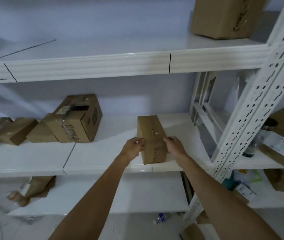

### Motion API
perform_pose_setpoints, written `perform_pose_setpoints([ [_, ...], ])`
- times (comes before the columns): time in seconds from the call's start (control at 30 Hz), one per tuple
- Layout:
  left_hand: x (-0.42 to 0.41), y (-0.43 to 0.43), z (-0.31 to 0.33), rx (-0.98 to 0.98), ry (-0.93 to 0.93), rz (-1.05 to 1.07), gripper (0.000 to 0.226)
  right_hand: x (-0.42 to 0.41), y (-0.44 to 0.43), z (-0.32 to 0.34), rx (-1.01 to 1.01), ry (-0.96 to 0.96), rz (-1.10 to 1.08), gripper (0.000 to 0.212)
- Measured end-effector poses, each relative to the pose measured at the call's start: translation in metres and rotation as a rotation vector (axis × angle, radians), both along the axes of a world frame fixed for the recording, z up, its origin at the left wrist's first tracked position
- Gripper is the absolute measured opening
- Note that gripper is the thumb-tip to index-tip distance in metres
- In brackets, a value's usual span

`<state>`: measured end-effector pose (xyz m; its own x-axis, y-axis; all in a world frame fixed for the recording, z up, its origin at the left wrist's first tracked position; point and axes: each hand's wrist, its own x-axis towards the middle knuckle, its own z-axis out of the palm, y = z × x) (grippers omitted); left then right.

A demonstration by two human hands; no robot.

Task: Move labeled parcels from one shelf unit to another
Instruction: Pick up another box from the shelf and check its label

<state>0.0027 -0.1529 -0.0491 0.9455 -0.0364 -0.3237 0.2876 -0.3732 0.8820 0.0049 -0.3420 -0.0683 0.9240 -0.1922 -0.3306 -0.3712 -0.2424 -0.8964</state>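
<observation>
A long brown cardboard parcel (152,135) rests on the middle white shelf (94,156), its near end at the shelf's front edge. My left hand (133,147) presses against its left side and my right hand (175,146) against its right side, so both grip the near end. A taped seam runs along the parcel's top. Further left on the same shelf stand a bigger taped parcel (76,118) with a label and several smaller flat ones (14,130).
A white perforated upright (252,110) divides this unit from the one to the right, where a labeled parcel (283,141) and a dark jar (267,125) sit. A large box (224,16) stands on the top shelf. Torn packaging (33,187) lies on the bottom shelf.
</observation>
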Motion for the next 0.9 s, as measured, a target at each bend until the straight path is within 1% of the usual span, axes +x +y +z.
perform_pose_setpoints([
  [0.07, -0.008, -0.003, 0.0, 0.018, 0.005, 0.015, 0.041, -0.001, 0.004, -0.002, 0.003, 0.006, 0.056, 0.044],
  [0.17, -0.017, -0.009, 0.003, -0.033, 0.031, 0.049, 0.037, -0.005, 0.009, -0.004, -0.002, -0.02, 0.104, 0.056],
  [0.3, -0.025, -0.007, 0.008, -0.082, 0.018, 0.059, 0.035, -0.013, 0.012, -0.003, 0.012, -0.054, 0.087, 0.054],
  [0.47, -0.037, 0.008, 0.021, -0.107, -0.1, 0.06, 0.04, -0.033, 0.025, 0.012, 0.009, -0.211, 0.074, 0.045],
  [0.7, -0.048, 0.035, 0.043, -0.036, -0.291, 0.014, 0.046, -0.054, 0.049, 0.041, -0.015, -0.414, 0.065, 0.046],
  [0.83, -0.061, 0.048, 0.054, -0.069, -0.439, -0.003, 0.042, -0.068, 0.062, 0.047, -0.01, -0.511, 0.048, 0.048],
  [0.9, -0.069, 0.054, 0.053, -0.097, -0.484, 0.012, 0.042, -0.076, 0.07, 0.045, -0.02, -0.55, 0.037, 0.049],
])
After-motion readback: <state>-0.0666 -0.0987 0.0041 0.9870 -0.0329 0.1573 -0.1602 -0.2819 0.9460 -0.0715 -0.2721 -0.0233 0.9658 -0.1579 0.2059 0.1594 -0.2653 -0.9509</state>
